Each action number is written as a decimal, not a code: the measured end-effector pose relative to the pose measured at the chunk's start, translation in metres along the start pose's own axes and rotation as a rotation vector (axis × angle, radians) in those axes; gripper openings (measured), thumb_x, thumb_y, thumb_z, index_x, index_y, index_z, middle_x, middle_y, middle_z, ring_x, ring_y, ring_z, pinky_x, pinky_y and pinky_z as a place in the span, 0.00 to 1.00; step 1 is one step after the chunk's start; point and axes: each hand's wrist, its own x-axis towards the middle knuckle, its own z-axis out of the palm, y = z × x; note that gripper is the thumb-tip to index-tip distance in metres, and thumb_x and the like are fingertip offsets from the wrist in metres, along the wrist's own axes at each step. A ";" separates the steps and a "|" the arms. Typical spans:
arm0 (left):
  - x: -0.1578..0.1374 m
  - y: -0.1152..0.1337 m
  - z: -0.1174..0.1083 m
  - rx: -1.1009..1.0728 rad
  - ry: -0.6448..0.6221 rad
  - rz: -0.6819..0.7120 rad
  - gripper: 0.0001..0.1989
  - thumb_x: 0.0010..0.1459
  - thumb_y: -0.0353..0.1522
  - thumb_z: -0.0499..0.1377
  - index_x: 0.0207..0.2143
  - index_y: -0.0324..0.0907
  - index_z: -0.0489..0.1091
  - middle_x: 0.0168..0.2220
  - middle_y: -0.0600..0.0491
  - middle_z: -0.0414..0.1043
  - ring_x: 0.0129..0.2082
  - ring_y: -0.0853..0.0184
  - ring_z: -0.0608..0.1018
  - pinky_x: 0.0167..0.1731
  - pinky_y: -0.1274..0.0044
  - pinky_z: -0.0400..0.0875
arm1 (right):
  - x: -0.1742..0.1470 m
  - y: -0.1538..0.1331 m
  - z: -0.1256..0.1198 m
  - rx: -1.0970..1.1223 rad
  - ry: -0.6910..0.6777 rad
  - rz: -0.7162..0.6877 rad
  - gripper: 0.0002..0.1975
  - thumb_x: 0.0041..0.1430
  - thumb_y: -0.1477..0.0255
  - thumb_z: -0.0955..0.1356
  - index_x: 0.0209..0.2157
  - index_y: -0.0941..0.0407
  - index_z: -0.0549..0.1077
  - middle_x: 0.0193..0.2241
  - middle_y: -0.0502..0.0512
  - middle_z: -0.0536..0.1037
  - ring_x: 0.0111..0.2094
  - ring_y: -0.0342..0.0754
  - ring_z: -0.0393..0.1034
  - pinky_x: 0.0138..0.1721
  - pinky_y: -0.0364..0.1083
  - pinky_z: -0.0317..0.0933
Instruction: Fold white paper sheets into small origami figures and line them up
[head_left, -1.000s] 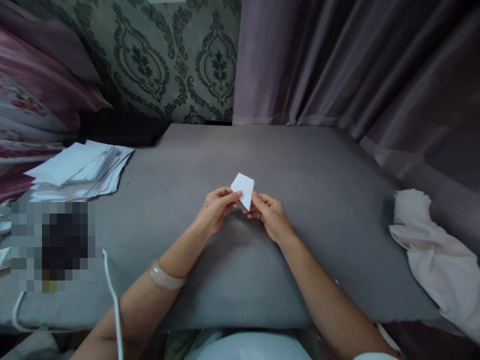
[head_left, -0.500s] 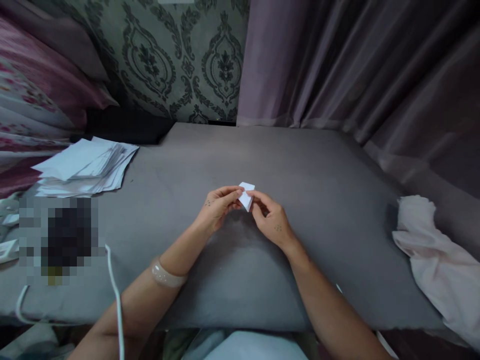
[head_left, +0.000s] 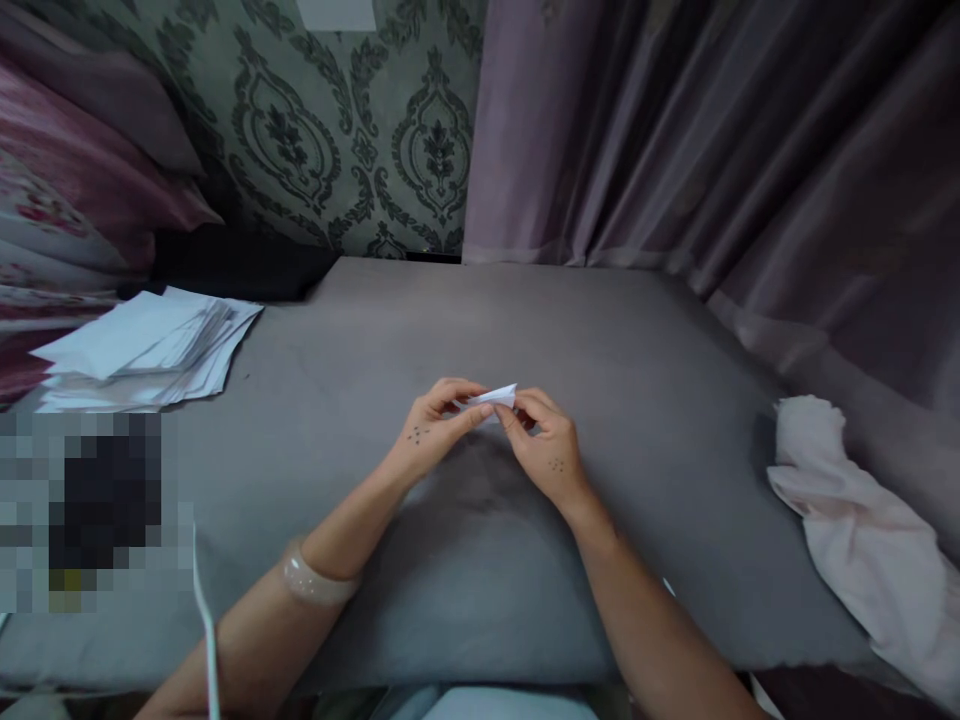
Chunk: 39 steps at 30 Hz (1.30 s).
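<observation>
A small folded piece of white paper (head_left: 498,396) is held between both hands, just above the grey-covered table (head_left: 480,320). My left hand (head_left: 437,425) pinches its left end, the thumb in front and the fingers behind. My right hand (head_left: 546,437) grips the right end with thumb and forefinger, its other fingers curled. The paper is seen nearly edge-on, with a pointed corner rising at the right. Its lower folds are partly hidden by the thumbs. A clear bangle (head_left: 319,582) sits on the left forearm.
At the far left lies a stack of white paper sheets (head_left: 150,340) beside a black folded cloth (head_left: 240,262). A white cable (head_left: 204,610) runs by the left forearm, near a blurred-out patch. Pale crumpled fabric (head_left: 862,530) rests on the right. Curtains (head_left: 585,130) hang behind.
The paper has been turned from a flat face showing two wings to a narrow, nearly edge-on strip. Both hands have rotated with it and still hold it. The camera view has shifted slightly.
</observation>
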 end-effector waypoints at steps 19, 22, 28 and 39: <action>-0.007 0.006 0.001 0.109 -0.049 0.293 0.05 0.57 0.34 0.62 0.36 0.42 0.72 0.37 0.50 0.72 0.41 0.65 0.73 0.48 0.71 0.66 | -0.004 -0.004 -0.005 -0.214 -0.148 -0.156 0.11 0.66 0.67 0.62 0.33 0.54 0.75 0.30 0.54 0.73 0.34 0.47 0.67 0.39 0.48 0.62; -0.007 0.005 0.000 0.105 -0.046 0.266 0.06 0.57 0.35 0.63 0.34 0.42 0.72 0.36 0.50 0.72 0.40 0.65 0.73 0.47 0.72 0.66 | -0.004 -0.004 -0.007 -0.249 -0.169 -0.171 0.12 0.66 0.68 0.62 0.34 0.53 0.75 0.31 0.54 0.73 0.35 0.47 0.67 0.39 0.48 0.62; -0.008 0.010 0.001 0.088 -0.071 0.280 0.04 0.56 0.33 0.63 0.31 0.42 0.73 0.35 0.50 0.72 0.39 0.66 0.74 0.46 0.73 0.67 | -0.003 -0.003 -0.009 -0.258 -0.187 -0.190 0.11 0.66 0.68 0.62 0.36 0.53 0.75 0.31 0.55 0.74 0.36 0.47 0.67 0.40 0.48 0.62; -0.006 0.007 0.006 -0.219 0.053 0.064 0.05 0.51 0.33 0.67 0.30 0.41 0.75 0.32 0.54 0.74 0.33 0.72 0.73 0.38 0.79 0.68 | -0.004 -0.020 -0.005 0.003 0.043 -0.138 0.03 0.61 0.74 0.66 0.36 0.52 0.71 0.34 0.51 0.73 0.35 0.44 0.68 0.37 0.45 0.64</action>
